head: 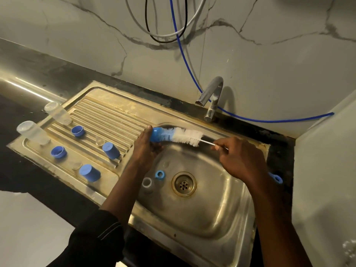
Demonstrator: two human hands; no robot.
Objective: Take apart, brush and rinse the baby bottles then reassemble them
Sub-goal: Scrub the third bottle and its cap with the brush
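One brush [185,136], gripped between both hands [143,149] [238,158]

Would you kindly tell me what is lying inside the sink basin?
A blue ring and a clear ring lie left of the drain; the right forearm covers some of the floor.

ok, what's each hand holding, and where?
Left hand grips the bottle around its base end; right hand pinches the brush by its wire handle.

Tarnished glossy steel sink [212,218], polished chrome tap [213,93] at one o'clock, smooth blue plastic caps [110,150] at nine, fuzzy-bristled brush [187,136].
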